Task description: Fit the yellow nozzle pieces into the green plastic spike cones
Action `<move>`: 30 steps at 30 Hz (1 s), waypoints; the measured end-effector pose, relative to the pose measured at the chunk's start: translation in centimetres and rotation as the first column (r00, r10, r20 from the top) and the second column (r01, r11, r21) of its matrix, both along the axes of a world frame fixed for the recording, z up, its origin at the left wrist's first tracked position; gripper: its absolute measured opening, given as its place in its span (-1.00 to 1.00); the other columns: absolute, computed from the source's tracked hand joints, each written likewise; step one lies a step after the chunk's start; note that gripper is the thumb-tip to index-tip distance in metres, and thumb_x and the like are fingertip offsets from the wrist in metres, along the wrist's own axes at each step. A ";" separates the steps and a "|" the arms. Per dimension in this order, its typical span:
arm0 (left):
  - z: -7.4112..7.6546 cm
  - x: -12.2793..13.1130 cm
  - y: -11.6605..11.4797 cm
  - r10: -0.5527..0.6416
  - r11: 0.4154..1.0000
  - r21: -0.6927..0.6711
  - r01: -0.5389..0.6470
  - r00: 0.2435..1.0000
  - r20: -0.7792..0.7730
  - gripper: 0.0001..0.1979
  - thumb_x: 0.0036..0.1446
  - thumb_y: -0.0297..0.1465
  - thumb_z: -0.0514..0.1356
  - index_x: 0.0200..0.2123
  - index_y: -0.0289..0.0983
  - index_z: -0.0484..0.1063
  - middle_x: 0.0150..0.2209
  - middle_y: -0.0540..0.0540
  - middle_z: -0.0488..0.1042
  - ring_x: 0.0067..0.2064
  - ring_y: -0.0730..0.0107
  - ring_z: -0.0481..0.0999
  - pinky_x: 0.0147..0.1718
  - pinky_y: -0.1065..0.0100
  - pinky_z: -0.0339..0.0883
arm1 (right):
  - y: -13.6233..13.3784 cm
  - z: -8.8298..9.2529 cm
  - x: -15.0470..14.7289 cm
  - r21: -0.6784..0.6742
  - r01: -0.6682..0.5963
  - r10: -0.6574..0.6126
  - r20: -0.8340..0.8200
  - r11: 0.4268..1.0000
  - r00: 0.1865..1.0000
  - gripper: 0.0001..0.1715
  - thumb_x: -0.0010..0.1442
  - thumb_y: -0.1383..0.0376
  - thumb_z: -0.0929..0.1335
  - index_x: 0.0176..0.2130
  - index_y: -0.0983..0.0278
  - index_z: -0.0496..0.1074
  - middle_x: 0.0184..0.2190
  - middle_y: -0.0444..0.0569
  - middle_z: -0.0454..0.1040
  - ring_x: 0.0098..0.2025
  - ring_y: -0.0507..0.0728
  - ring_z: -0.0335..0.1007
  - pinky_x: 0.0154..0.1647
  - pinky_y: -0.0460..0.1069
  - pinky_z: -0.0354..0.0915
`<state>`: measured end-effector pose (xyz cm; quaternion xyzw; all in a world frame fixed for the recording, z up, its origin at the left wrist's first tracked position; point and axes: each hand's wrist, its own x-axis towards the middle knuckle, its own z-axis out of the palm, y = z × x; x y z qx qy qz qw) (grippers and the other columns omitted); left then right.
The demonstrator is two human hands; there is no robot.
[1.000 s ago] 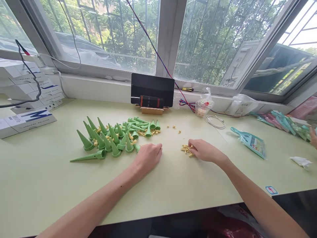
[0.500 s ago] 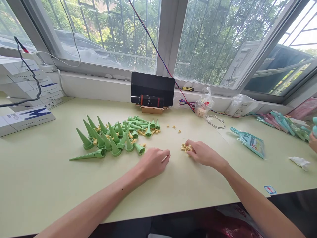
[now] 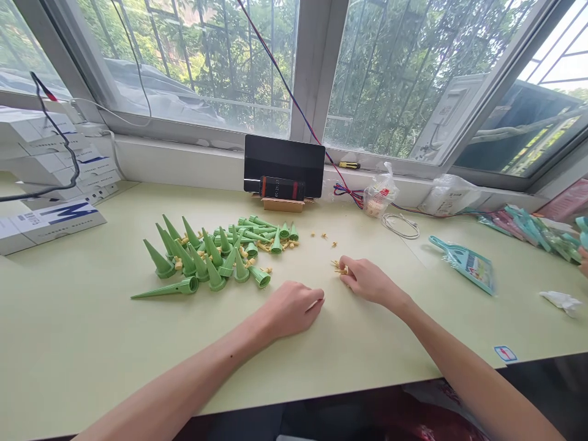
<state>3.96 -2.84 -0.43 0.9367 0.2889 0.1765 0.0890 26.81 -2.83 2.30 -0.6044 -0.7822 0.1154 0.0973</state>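
Note:
My left hand (image 3: 292, 308) rests on the pale green table (image 3: 92, 343) with its fingers curled in; what they hold, if anything, is hidden. It lies just right of a heap of green plastic cones (image 3: 215, 257), some upright and some on their sides, with one long green spike (image 3: 165, 288) at the front. A single cone (image 3: 260, 277) lies nearest that hand. My right hand (image 3: 369, 282) is closed in a pinch on a small cluster of yellow plastic pieces (image 3: 340, 267). A few more yellow pieces (image 3: 323, 236) are scattered behind.
A dark tablet on a stand (image 3: 283, 162) leans at the window sill. White boxes (image 3: 50, 217) are stacked at the left. A plastic bag (image 3: 379, 196), white cable (image 3: 400, 225), teal packets (image 3: 465, 263) and a tissue (image 3: 558, 300) lie right. Another person's hand (image 3: 584, 260) shows at the far right edge.
My left hand has drawn away from the cone heap to the right and towards me, uncovering one lying cone. My right hand has slid slightly left, gathering the yellow pieces under its fingertips.

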 end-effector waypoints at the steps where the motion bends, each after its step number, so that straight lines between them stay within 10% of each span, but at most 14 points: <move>1: -0.1 0.0 0.0 -0.003 1.000 0.002 0.003 1.000 0.012 -0.73 0.27 -0.43 0.02 -0.48 -0.23 0.39 -0.61 0.00 0.40 -0.57 0.42 0.35 -0.52 0.34 0.05 | 0.1 -0.1 -0.1 0.012 -0.003 0.003 -0.003 1.000 1.000 -0.92 0.22 0.39 0.25 -0.26 0.21 0.29 -0.50 -0.13 0.39 -0.47 0.08 0.24 -0.45 -0.07 0.01; 8: 1.0 -0.4 0.7 0.174 0.978 0.110 -0.179 0.983 0.057 -0.68 0.30 -0.43 -0.05 -0.51 -0.25 0.32 -0.59 -0.01 0.38 -0.58 0.45 0.29 -0.52 0.33 -0.04 | 1.1 0.2 -2.1 0.126 -0.036 0.043 -0.049 0.991 0.998 -0.91 0.22 0.35 0.28 -0.34 0.20 0.25 -0.58 -0.18 0.35 -0.54 0.06 0.18 -0.46 -0.07 -0.01; 15: 4.9 -1.7 4.5 0.608 0.794 0.126 -0.595 0.785 -0.121 -0.78 0.27 -0.37 0.01 -0.28 -0.29 0.44 -0.31 -0.16 0.43 -0.43 0.28 0.46 -0.51 0.34 0.06 | 3.6 -0.8 -5.1 0.356 -0.061 0.139 -0.197 0.933 0.971 -0.89 0.30 0.30 0.26 -0.32 0.21 0.23 -0.60 -0.19 0.32 -0.58 0.03 0.13 -0.45 -0.08 0.02; 30: 3.2 -2.4 5.4 0.657 0.751 0.108 -0.651 0.722 -0.215 -0.78 0.26 -0.38 0.04 -0.08 -0.26 0.39 -0.19 -0.22 0.47 -0.25 0.09 0.55 -0.41 0.31 0.26 | 3.0 -3.9 -5.1 0.400 -0.048 0.294 -0.581 0.915 0.759 -0.82 0.33 0.21 0.27 -0.30 0.23 0.30 -0.49 -0.14 0.37 -0.49 0.01 0.26 -0.46 -0.11 0.21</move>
